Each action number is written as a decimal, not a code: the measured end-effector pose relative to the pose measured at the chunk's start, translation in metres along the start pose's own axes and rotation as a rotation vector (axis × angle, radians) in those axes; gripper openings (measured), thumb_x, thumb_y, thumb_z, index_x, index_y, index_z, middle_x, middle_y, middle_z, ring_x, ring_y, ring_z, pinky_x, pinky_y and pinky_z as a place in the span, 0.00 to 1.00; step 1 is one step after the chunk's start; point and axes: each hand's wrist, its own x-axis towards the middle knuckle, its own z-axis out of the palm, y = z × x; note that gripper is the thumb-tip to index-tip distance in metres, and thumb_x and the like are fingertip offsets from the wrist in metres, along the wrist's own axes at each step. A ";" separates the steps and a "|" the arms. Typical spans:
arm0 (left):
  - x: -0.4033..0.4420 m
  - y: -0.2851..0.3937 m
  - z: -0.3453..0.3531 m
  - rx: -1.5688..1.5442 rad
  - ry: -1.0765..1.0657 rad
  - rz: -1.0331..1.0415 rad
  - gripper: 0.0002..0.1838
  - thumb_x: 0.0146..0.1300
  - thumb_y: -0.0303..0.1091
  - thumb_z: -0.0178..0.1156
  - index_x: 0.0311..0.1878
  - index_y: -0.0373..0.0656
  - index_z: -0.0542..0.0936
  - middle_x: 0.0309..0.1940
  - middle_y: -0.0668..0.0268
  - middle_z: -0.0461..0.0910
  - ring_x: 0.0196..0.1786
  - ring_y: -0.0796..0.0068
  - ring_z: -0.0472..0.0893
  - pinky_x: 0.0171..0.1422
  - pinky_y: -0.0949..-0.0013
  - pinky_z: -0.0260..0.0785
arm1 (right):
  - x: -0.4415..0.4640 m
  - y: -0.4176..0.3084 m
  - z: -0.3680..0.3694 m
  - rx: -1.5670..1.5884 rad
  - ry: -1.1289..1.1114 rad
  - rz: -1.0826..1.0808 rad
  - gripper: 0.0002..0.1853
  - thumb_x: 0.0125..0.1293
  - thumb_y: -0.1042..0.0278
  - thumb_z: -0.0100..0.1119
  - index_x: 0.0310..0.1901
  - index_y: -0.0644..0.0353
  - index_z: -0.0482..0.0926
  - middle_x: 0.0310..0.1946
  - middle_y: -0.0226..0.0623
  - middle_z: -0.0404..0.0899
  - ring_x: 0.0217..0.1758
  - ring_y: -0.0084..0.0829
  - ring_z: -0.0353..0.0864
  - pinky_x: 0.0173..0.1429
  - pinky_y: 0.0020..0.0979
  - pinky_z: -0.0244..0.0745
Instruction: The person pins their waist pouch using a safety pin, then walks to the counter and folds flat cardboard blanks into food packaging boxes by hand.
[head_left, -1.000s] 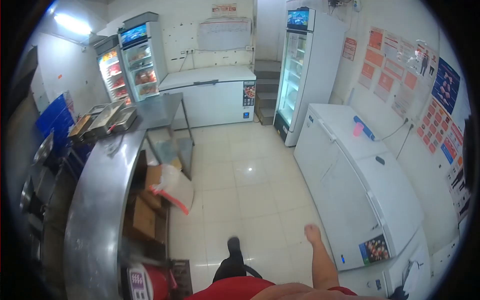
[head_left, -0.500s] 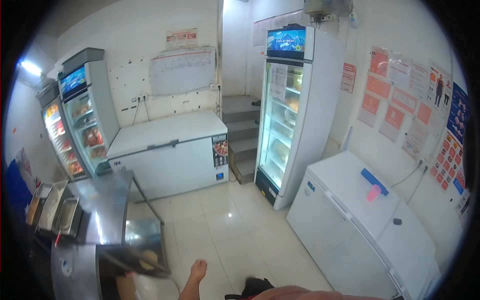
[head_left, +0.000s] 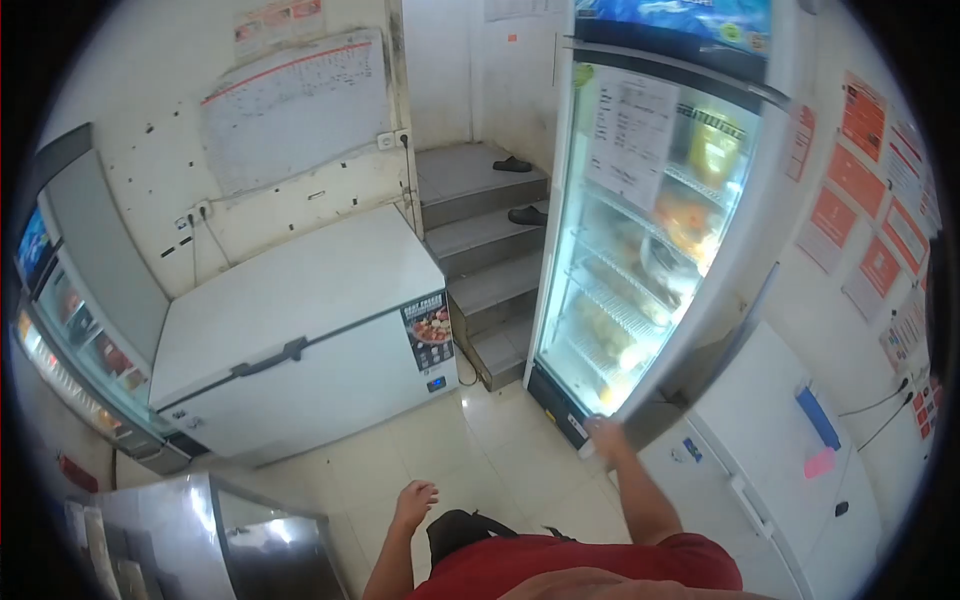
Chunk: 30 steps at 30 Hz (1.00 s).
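My left hand (head_left: pixel 417 500) hangs low in front of my body, over the tiled floor. Its fingers are loosely curled and a little apart, with nothing seen in them. My right hand (head_left: pixel 603 437) is stretched forward, overlapping the lower corner of the tall glass-door fridge (head_left: pixel 640 230) in view. Motion smears its fingers, and I cannot tell whether it touches the fridge. Behind the lit glass are wire shelves with bags and containers, and a printed sheet (head_left: pixel 630 135) is stuck on the door.
A white chest freezer (head_left: pixel 300 300) stands at the left, beside grey steps (head_left: pixel 480 235) with dark shoes. Another chest freezer (head_left: pixel 760 430) at the right bears a blue object (head_left: pixel 818 418) and a pink one (head_left: pixel 819 463). A steel table (head_left: pixel 150 520) is at lower left.
I have moved closer to the glass-door fridge and steps, which look larger. My right arm has come into view, reaching forward. The steel table has slid toward the lower left.
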 end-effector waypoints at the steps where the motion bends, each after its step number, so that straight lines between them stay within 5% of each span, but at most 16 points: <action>1: 0.031 0.002 -0.018 -0.035 0.078 -0.028 0.16 0.76 0.39 0.56 0.57 0.37 0.80 0.49 0.60 0.87 0.47 0.70 0.87 0.50 0.67 0.76 | 0.078 -0.012 -0.026 0.224 0.150 -0.051 0.21 0.71 0.59 0.64 0.60 0.62 0.79 0.57 0.57 0.81 0.64 0.56 0.78 0.69 0.50 0.73; 2: 0.070 0.008 -0.034 -0.066 0.156 -0.053 0.16 0.77 0.39 0.56 0.56 0.37 0.80 0.48 0.60 0.87 0.46 0.70 0.87 0.49 0.67 0.76 | 0.115 -0.081 -0.097 0.108 0.417 -0.267 0.24 0.67 0.66 0.69 0.63 0.60 0.78 0.59 0.55 0.79 0.66 0.57 0.76 0.72 0.48 0.70; 3: 0.107 0.017 -0.046 -0.053 0.144 -0.059 0.16 0.77 0.39 0.56 0.56 0.37 0.80 0.48 0.60 0.87 0.46 0.70 0.87 0.49 0.67 0.76 | 0.170 -0.098 -0.133 0.198 0.539 -0.242 0.23 0.69 0.66 0.67 0.63 0.61 0.78 0.63 0.54 0.78 0.69 0.56 0.74 0.74 0.48 0.69; 5: 0.174 0.038 -0.066 -0.119 0.241 -0.020 0.15 0.77 0.39 0.56 0.54 0.37 0.80 0.47 0.61 0.87 0.45 0.71 0.86 0.48 0.67 0.75 | 0.197 -0.189 -0.233 -0.102 0.851 -0.337 0.17 0.71 0.69 0.64 0.58 0.64 0.81 0.67 0.52 0.76 0.72 0.55 0.73 0.76 0.48 0.67; 6: 0.214 0.060 -0.073 -0.093 0.216 -0.028 0.15 0.77 0.39 0.56 0.54 0.37 0.80 0.47 0.61 0.87 0.45 0.71 0.86 0.48 0.67 0.75 | 0.232 -0.184 -0.252 0.086 0.998 -0.233 0.15 0.72 0.69 0.63 0.57 0.65 0.81 0.67 0.50 0.76 0.71 0.53 0.74 0.75 0.46 0.67; 10: 0.376 0.159 -0.046 -0.002 -0.041 0.106 0.14 0.77 0.39 0.57 0.53 0.37 0.80 0.46 0.62 0.86 0.46 0.70 0.85 0.49 0.66 0.74 | 0.272 -0.232 -0.348 -0.253 1.243 -0.226 0.17 0.74 0.67 0.62 0.61 0.62 0.81 0.68 0.47 0.76 0.72 0.49 0.73 0.76 0.45 0.66; 12: 0.460 0.230 -0.017 0.108 -0.265 0.363 0.16 0.77 0.41 0.58 0.54 0.36 0.80 0.46 0.61 0.86 0.46 0.71 0.84 0.51 0.65 0.75 | 0.301 -0.246 -0.388 -0.356 1.356 -0.184 0.18 0.75 0.66 0.62 0.63 0.59 0.80 0.70 0.46 0.75 0.74 0.48 0.72 0.77 0.46 0.64; 14: 0.524 0.310 0.022 0.177 -0.365 0.410 0.14 0.77 0.36 0.58 0.55 0.36 0.81 0.46 0.61 0.86 0.47 0.73 0.84 0.53 0.65 0.76 | 0.325 -0.265 -0.414 -0.698 1.612 -0.077 0.24 0.76 0.62 0.63 0.70 0.55 0.76 0.75 0.44 0.69 0.79 0.47 0.64 0.80 0.50 0.59; 17: 0.586 0.445 0.082 -0.057 -0.596 0.511 0.10 0.78 0.27 0.55 0.55 0.36 0.81 0.48 0.64 0.86 0.48 0.78 0.82 0.56 0.70 0.75 | 0.351 -0.253 -0.440 -0.993 1.710 0.154 0.31 0.78 0.47 0.56 0.76 0.53 0.69 0.82 0.43 0.58 0.83 0.47 0.56 0.84 0.50 0.51; 20: 0.628 0.573 0.139 -0.113 -0.721 0.689 0.11 0.79 0.28 0.54 0.56 0.36 0.81 0.48 0.63 0.86 0.50 0.78 0.83 0.58 0.70 0.76 | 0.370 -0.241 -0.433 -1.027 1.806 0.307 0.33 0.81 0.42 0.49 0.78 0.54 0.65 0.82 0.46 0.57 0.84 0.49 0.55 0.85 0.50 0.51; 22: 0.640 0.661 0.177 -0.173 -0.818 0.662 0.11 0.78 0.27 0.54 0.56 0.36 0.81 0.49 0.62 0.86 0.51 0.75 0.84 0.59 0.70 0.76 | 0.369 -0.230 -0.432 -0.975 1.801 0.204 0.33 0.82 0.45 0.48 0.79 0.56 0.62 0.82 0.49 0.56 0.84 0.48 0.56 0.85 0.50 0.51; 26: 0.634 0.813 0.254 -0.212 -1.142 0.830 0.12 0.73 0.24 0.57 0.56 0.35 0.82 0.51 0.57 0.87 0.52 0.69 0.85 0.58 0.67 0.76 | 0.371 -0.266 -0.440 -0.922 1.850 0.395 0.27 0.81 0.55 0.51 0.72 0.64 0.70 0.77 0.51 0.67 0.80 0.47 0.64 0.81 0.47 0.57; 30: 0.614 0.955 0.305 -0.289 -1.459 1.256 0.14 0.66 0.20 0.58 0.53 0.33 0.84 0.50 0.55 0.88 0.51 0.63 0.86 0.57 0.64 0.78 | 0.381 -0.341 -0.469 -0.665 2.129 0.374 0.17 0.80 0.66 0.50 0.61 0.68 0.79 0.61 0.45 0.81 0.62 0.35 0.79 0.68 0.37 0.71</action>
